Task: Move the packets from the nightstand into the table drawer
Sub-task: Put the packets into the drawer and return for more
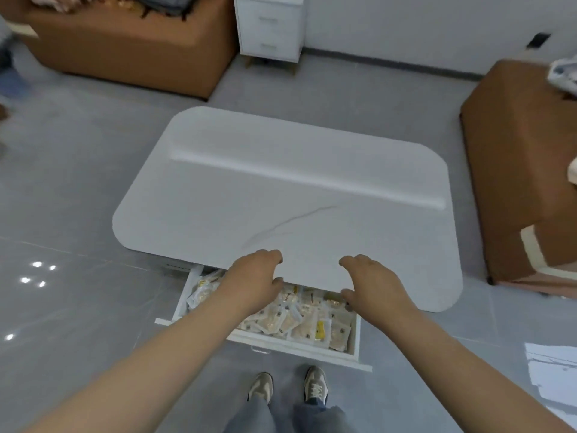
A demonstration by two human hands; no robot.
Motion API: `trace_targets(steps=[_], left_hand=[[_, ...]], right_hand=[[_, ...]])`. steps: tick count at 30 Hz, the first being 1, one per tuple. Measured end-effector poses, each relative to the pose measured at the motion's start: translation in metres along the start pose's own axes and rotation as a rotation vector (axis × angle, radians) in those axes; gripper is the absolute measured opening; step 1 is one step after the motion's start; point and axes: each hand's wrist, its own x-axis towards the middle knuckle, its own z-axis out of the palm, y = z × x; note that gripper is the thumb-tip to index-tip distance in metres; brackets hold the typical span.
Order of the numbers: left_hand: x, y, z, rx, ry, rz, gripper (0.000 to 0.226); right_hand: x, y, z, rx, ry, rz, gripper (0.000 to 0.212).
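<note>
Both empty, fingers loosely curled, L hand (253,280) & R hand (373,284) over open drawer (296,347), packets (307,328) piled inside, at white table (281,182) front edge.

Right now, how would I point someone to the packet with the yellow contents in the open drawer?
Find the white table in the middle of the grey floor; its drawer is pulled out on the near side, full of clear packets. Near the drawer's front wall, right of centre, lies the yellow packet: it alone shows a bright yellow patch, while its neighbours look pale beige.
</note>
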Motion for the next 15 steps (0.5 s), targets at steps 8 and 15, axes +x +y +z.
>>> trace_targets(steps=[8,15], left_hand=[[-0.029,0.075,-0.14,0.126,0.146,0.279,0.042],[-0.053,0.155,-0.232,0.165,0.329,0.553,0.039]], right_hand=[[-0.084,0.005,-0.132,0.038,0.276,0.125,0.047],[-0.163,0.019,-0.228,0.057,0.56,0.211,0.049]])
